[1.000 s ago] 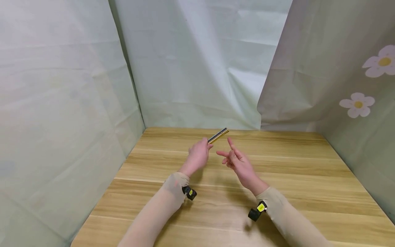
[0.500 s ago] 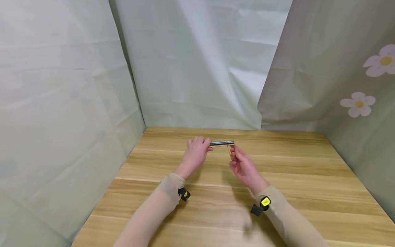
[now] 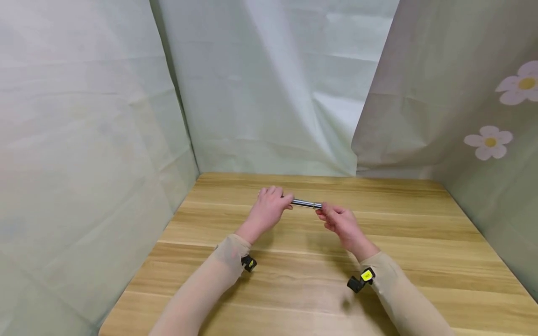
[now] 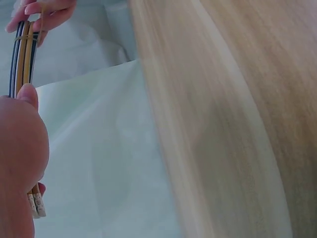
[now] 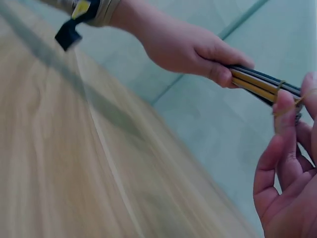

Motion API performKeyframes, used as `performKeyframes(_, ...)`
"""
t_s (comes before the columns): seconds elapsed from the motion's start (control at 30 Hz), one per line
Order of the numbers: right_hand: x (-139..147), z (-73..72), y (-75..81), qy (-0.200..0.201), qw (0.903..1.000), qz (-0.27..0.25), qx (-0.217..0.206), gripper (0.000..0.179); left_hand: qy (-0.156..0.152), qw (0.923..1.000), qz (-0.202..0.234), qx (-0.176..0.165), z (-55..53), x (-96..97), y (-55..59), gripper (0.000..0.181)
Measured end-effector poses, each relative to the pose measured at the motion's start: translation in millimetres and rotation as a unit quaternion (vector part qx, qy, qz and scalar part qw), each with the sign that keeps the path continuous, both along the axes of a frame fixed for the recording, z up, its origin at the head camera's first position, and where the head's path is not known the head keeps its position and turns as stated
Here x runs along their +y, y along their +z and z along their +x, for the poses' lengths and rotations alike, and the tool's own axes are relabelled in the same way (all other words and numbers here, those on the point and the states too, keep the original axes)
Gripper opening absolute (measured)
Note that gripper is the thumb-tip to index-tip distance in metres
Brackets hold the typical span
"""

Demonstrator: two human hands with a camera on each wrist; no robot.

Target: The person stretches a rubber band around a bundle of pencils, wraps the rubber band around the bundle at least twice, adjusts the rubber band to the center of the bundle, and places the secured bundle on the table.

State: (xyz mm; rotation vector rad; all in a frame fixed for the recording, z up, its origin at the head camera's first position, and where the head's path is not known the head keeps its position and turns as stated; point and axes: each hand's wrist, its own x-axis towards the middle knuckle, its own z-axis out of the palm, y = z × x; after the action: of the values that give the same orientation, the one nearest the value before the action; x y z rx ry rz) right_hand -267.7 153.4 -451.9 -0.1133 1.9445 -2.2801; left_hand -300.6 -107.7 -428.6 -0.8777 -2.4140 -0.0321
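Above the table, my left hand (image 3: 265,210) grips a bundle of slim pencils (image 3: 303,203), striped dark, silver and yellow. In the left wrist view, white printed ends (image 4: 36,204) of the pencils stick out below that hand. A thin yellow rubber band (image 5: 281,85) loops round the bundle near its other end. The thumb and fingers of my right hand (image 3: 342,226) pinch the band right at that end. Part of the band stretches between those fingertips in the right wrist view. My left palm hides the middle of the bundle.
Beneath both hands is a wood-grain table (image 3: 290,289). Pale cloth (image 3: 273,93) hangs behind it and along both sides, with printed flowers at the right. A small black camera (image 3: 249,263) sits on the left wrist, another camera (image 3: 361,280) on the right.
The bundle has swung from pointing up and away to lying nearly level, tipping slightly down to the right. My right hand, first apart with fingers spread, has come to its end and taken the band.
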Motion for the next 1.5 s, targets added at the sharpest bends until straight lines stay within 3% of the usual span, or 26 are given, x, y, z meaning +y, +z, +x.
performKeyframes(0.13, 5, -3.8, 1.9, 0.014, 0.9965, 0.079, 0.023, 0.041, -0.004, 0.9999, -0.016, -0.003, 0.3, -1.2, -0.7, 0.022)
performKeyframes(0.23, 7, -4.3, 2.5, 0.014, 0.9934, 0.110, 0.028, 0.048, 0.000, 0.9995, -0.032, -0.004, 1.7, -0.8, -2.4, 0.022)
performKeyframes(0.5, 7, -3.7, 4.2, 0.000, 0.9858, 0.164, 0.039, 0.047, 0.011, 0.9982, -0.057, 0.015, 2.6, 2.0, -5.5, 0.022)
performKeyframes(0.67, 6, -2.7, 1.9, 0.008, 0.9775, 0.198, 0.073, 0.044, 0.021, 0.9974, -0.069, 0.011, 2.1, 3.0, -7.0, 0.024)
performKeyframes(0.73, 6, -2.4, -0.1, 0.014, 0.9629, 0.245, 0.113, 0.042, 0.030, 0.9966, -0.076, 0.008, 1.8, 3.5, -7.5, 0.025)
performKeyframes(0.8, 5, -2.0, -2.0, 0.018, 0.9372, 0.307, 0.165, 0.039, 0.033, 0.9956, -0.087, 0.009, 1.4, 4.3, -8.5, 0.026)
performKeyframes(0.87, 3, -1.3, -4.2, 0.019, 0.8952, 0.381, 0.230, 0.034, 0.031, 0.9943, -0.101, 0.009, 1.4, 5.4, -9.6, 0.027)
performKeyframes(1.0, -2, 1.2, -7.9, 0.004, 0.7914, 0.504, 0.345, 0.023, 0.022, 0.9919, -0.125, -0.008, 2.1, 7.3, -13.9, 0.028)
performKeyframes(1.07, -3, 2.4, -9.4, -0.005, 0.7520, 0.542, 0.375, 0.019, 0.023, 0.9914, -0.127, -0.023, 2.6, 8.0, -16.6, 0.028)
performKeyframes(1.1, -3, 2.8, -10.1, -0.010, 0.7390, 0.555, 0.381, 0.018, 0.025, 0.9912, -0.127, -0.030, 2.9, 8.3, -18.0, 0.029)
performKeyframes(1.17, -4, 3.1, -11.1, -0.017, 0.7262, 0.571, 0.382, 0.016, 0.027, 0.9911, -0.124, -0.040, 3.4, 8.5, -20.1, 0.030)
performKeyframes(1.23, -4, 2.8, -11.6, -0.023, 0.7239, 0.578, 0.376, 0.015, 0.025, 0.9915, -0.119, -0.045, 4.0, 8.5, -21.4, 0.031)
performKeyframes(1.5, -2, 1.6, -6.3, -0.013, 0.7368, 0.586, 0.337, 0.014, 0.004, 0.9918, -0.121, -0.040, 5.6, 7.5, -21.1, 0.024)
